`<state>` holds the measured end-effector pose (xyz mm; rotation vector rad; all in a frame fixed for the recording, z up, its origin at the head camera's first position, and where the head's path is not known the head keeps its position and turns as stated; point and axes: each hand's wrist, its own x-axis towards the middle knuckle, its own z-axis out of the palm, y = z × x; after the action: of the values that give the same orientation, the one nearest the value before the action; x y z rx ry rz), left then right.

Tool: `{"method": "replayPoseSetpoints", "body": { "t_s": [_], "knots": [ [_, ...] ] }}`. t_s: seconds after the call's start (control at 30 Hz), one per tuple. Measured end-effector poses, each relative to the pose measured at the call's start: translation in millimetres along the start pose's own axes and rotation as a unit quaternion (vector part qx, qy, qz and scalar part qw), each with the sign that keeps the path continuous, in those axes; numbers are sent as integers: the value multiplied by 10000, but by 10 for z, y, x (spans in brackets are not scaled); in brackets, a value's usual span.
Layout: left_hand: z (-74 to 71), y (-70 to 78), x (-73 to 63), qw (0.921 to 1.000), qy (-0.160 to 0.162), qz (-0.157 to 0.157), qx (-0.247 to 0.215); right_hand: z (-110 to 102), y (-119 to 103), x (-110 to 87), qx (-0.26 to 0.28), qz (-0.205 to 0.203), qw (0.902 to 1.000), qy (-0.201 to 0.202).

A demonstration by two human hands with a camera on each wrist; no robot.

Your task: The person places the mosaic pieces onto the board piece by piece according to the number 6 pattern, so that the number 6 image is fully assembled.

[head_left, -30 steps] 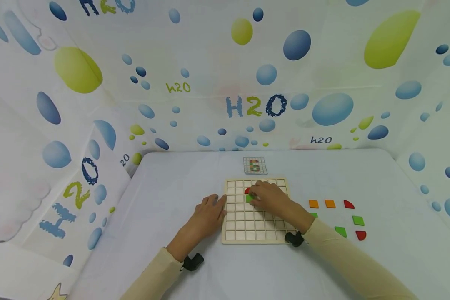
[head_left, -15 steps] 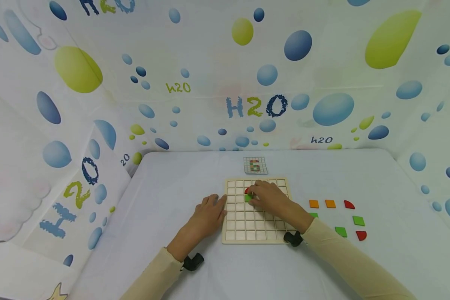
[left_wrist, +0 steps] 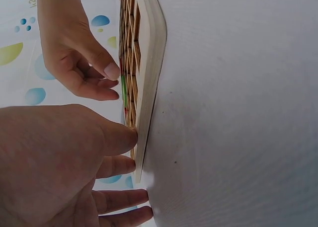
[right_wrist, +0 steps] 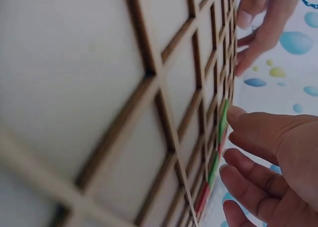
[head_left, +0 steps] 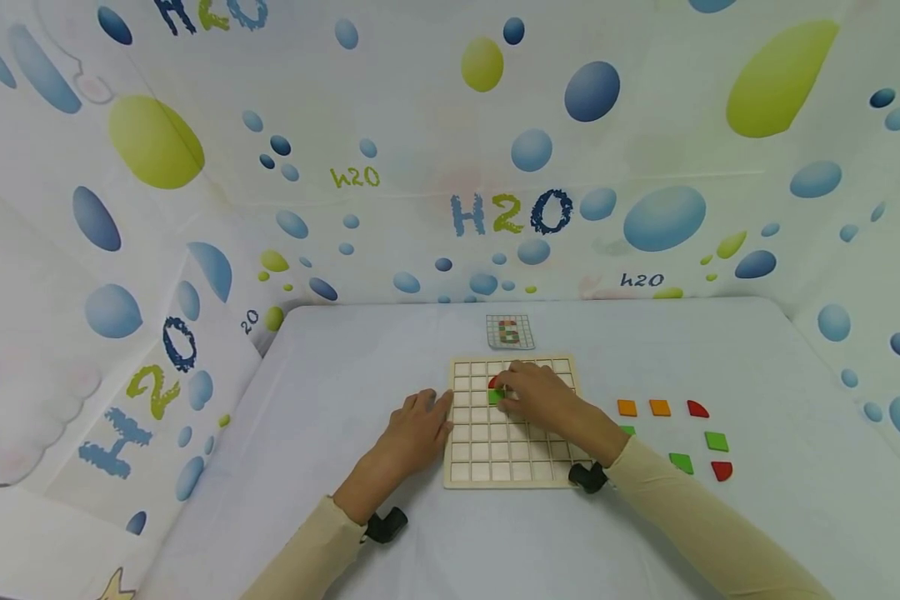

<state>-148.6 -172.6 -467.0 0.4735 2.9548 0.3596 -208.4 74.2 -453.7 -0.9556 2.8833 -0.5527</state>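
A wooden grid board (head_left: 480, 451) lies on the white table. My left hand (head_left: 411, 433) rests at its left edge; in the left wrist view its thumb and a finger touch the rim while other fingers reach past it, extended. Over the board's upper part, my right hand (head_left: 542, 402) has its thumb at a green square tile (right_wrist: 223, 118) set among the cells, with the fingers loosely bent beside it. Just beyond that tile sits a red quarter-round tile (head_left: 492, 382). More coloured tiles under the right hand are partly hidden in the head view.
To the right of the board lie loose orange tiles (head_left: 659, 407), red quarter-round tiles (head_left: 697, 408) and green tiles (head_left: 716, 442). A pattern card (head_left: 509, 332) with a small grid picture lies behind the board. A patterned curtain (head_left: 405, 233) hangs behind the table.
The green tile has shifted very slightly left under the right hand's fingers. Both hands otherwise stay where they were.
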Motion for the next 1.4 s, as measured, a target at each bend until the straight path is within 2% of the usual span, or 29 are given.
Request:
{"method": "replayPoseSetpoints", "body": {
  "t_s": [0.13, 0.27, 0.53, 0.67, 0.97, 1.2, 1.4],
  "knots": [
    [11, -7, 2, 10000, 15, -2, 25, -112, 39, -51, 157, 212, 9996, -96],
    [-2, 3, -6, 10000, 20, 12, 38, -272, 180, -149, 345, 444, 9983, -122],
    [-47, 25, -17, 10000, 35, -1, -29, -620, 585, -502, 743, 821, 9935, 268],
    [-54, 24, -19, 10000, 27, -10, -10, -716, 723, -702, 740, 1003, 9915, 377],
    [-33, 7, -21, 10000, -12, 5, -13, -699, 951, -1065, 596, 1388, 9885, 44],
    [-32, 9, -15, 10000, -43, -35, -20, -603, 1037, -1210, 489, 1667, 9846, -190],
    [-25, 22, -19, 10000, -73, -55, 7, -499, 1087, -1276, 219, 1624, 9864, -146]
  ]
}}
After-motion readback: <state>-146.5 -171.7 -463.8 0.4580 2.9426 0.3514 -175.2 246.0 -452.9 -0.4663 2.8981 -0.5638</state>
